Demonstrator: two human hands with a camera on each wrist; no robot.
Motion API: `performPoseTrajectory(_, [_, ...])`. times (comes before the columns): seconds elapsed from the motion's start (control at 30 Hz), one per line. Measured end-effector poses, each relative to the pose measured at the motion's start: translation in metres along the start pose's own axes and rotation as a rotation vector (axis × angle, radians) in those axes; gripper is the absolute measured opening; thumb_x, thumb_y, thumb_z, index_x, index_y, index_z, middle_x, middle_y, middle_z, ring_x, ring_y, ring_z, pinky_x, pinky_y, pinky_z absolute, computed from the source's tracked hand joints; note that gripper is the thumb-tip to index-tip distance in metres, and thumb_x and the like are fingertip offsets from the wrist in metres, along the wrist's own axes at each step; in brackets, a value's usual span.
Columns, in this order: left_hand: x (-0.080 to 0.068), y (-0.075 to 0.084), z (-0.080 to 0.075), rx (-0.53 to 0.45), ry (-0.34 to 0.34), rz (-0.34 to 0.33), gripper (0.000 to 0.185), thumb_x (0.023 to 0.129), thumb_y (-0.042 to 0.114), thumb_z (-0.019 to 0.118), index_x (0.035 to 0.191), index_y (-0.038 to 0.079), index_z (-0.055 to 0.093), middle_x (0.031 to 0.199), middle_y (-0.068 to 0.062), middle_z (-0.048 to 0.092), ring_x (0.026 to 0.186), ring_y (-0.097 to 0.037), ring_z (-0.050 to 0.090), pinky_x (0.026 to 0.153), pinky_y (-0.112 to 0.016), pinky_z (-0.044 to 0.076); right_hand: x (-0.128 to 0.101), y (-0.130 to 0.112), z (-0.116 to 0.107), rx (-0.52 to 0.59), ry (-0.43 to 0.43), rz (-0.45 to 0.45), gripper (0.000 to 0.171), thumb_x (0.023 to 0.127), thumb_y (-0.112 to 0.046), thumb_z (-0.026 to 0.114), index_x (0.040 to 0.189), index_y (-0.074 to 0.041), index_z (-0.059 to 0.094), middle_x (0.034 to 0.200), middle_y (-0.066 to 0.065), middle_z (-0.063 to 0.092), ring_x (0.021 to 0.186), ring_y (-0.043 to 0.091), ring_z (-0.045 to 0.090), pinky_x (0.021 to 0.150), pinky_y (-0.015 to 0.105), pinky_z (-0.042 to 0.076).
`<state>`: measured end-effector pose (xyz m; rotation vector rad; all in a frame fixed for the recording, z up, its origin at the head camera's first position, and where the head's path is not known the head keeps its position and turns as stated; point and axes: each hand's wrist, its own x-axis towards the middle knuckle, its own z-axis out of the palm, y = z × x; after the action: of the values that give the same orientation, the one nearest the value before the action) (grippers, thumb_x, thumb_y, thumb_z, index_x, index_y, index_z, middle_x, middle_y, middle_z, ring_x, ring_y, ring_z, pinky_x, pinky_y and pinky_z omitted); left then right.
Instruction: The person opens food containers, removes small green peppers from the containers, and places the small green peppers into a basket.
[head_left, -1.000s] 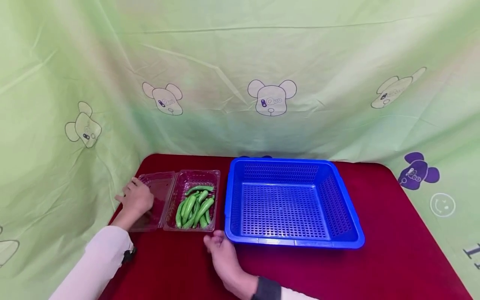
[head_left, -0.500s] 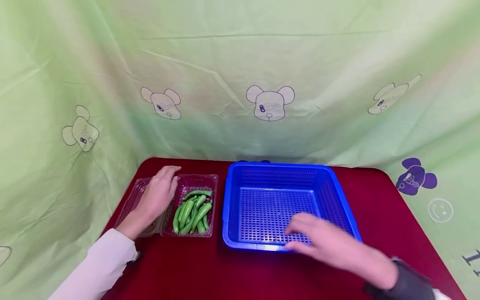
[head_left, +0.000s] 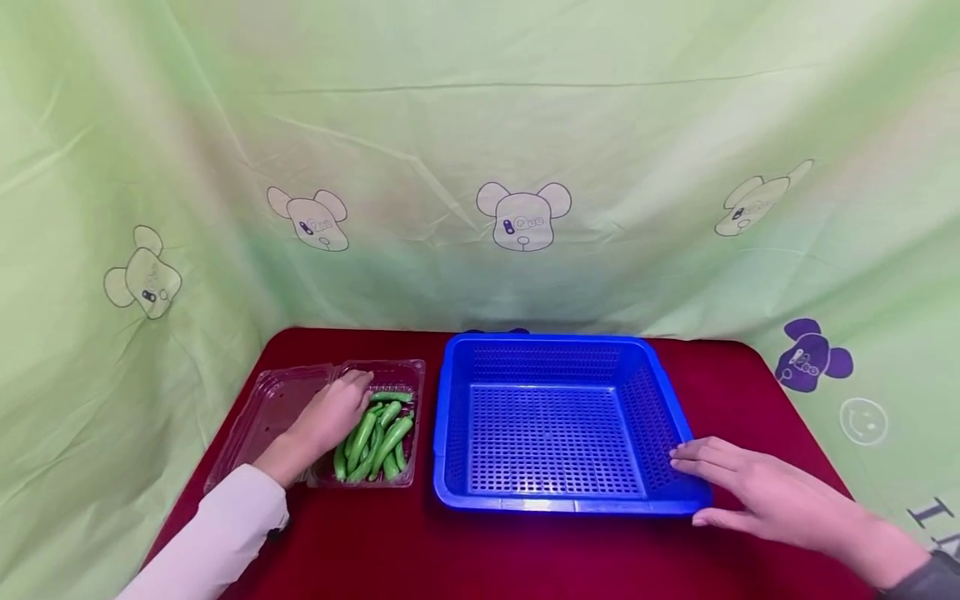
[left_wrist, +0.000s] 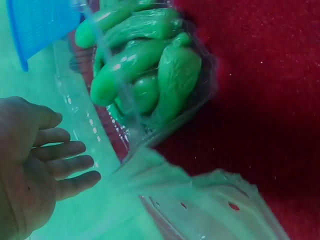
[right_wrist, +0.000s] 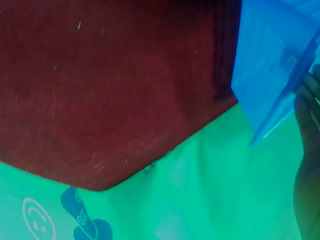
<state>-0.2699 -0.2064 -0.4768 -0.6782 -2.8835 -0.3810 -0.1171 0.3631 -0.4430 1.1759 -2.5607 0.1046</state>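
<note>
left hand [head_left: 330, 415] reaches into the clear clamshell tray [head_left: 390, 375] near the table's left edge, fingers relaxed and straight over the green peppers [head_left: 375, 437], grasping nothing; in the left wrist view the fingers [left_wrist: 65, 167] are spread, apart from the peppers. tray lid [head_left: 262, 412] lies open flat toward the left edge. right hand [head_left: 757, 492] rests flat against the front right corner of the blue basket [head_left: 558, 504], fingers extended, not clenched. basket sits mid-table on the red table [head_left: 450, 558], just beside the tray.
</note>
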Motion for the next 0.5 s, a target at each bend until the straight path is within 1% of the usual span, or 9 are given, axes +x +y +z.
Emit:
performPoseTrajectory(0.03, [0.0,0.0,0.002,-0.003,-0.006,-0.014,0.036,0.1,0.005,0.059,0.131,-0.013,0.061,0.128,-0.031,0.064,0.115,-0.045,0.066,0.095,-0.053,0.057,0.001,-0.001,0.002,0.005,0.009,-0.017,0.058,0.077,-0.051,0.085,0.124,-0.021,0.072,0.128,-0.008,0.067,0.122,0.006,0.057,0.115,0.0,0.017])
performPoseTrajectory(0.07, [0.0,0.0,0.003,-0.006,-0.016,-0.025,0.036,0.1,0.006,0.059,0.131,-0.012,0.061,0.129,-0.031,0.063,0.116,-0.046,0.066,0.095,-0.053,0.057,0.003,-0.002,0.003,0.018,0.016,-0.04,0.055,0.078,-0.049,0.085,0.123,-0.021,0.072,0.126,-0.008,0.068,0.12,0.007,0.059,0.115,0.001,0.019])
performPoseTrajectory(0.13, [0.001,0.0,0.006,-0.002,-0.034,-0.036,0.037,0.101,0.007,0.058,0.132,-0.012,0.06,0.131,-0.032,0.062,0.117,-0.046,0.066,0.095,-0.053,0.057,0.006,-0.004,0.005,0.034,0.017,-0.081,0.047,0.081,-0.046,0.084,0.121,-0.023,0.072,0.122,-0.01,0.069,0.115,0.008,0.062,0.114,0.003,0.026])
performPoseTrajectory(0.23, [0.003,0.0,0.008,0.008,-0.047,-0.034,0.036,0.101,0.007,0.058,0.132,-0.012,0.061,0.132,-0.032,0.062,0.117,-0.045,0.066,0.096,-0.053,0.057,0.01,-0.008,0.007,0.054,0.009,-0.134,0.036,0.088,-0.044,0.079,0.119,-0.026,0.07,0.116,-0.014,0.068,0.108,0.005,0.063,0.102,0.004,0.041])
performPoseTrajectory(0.3, [0.004,0.0,0.008,0.012,-0.048,-0.03,0.035,0.1,0.005,0.058,0.13,-0.012,0.061,0.13,-0.031,0.063,0.116,-0.045,0.066,0.095,-0.052,0.057,0.013,-0.009,0.008,0.066,0.009,-0.164,0.03,0.093,-0.044,0.074,0.116,-0.026,0.07,0.112,-0.016,0.067,0.103,0.001,0.062,0.092,0.007,0.047])
performPoseTrajectory(0.4, [0.005,0.001,0.009,0.015,-0.055,-0.026,0.035,0.098,0.002,0.058,0.13,-0.012,0.062,0.129,-0.03,0.064,0.116,-0.044,0.066,0.094,-0.051,0.058,0.015,-0.01,0.01,0.083,0.024,-0.21,0.024,0.099,-0.043,0.066,0.113,-0.025,0.071,0.105,-0.018,0.063,0.095,-0.003,0.058,0.082,0.009,0.048])
performPoseTrajectory(0.5, [0.006,0.0,0.011,0.012,-0.065,-0.013,0.034,0.098,0.0,0.058,0.13,-0.011,0.062,0.129,-0.029,0.065,0.117,-0.043,0.066,0.095,-0.05,0.057,0.017,-0.009,0.012,0.102,0.046,-0.249,0.021,0.102,-0.04,0.062,0.11,-0.024,0.072,0.098,-0.019,0.061,0.089,-0.004,0.055,0.076,0.009,0.046])
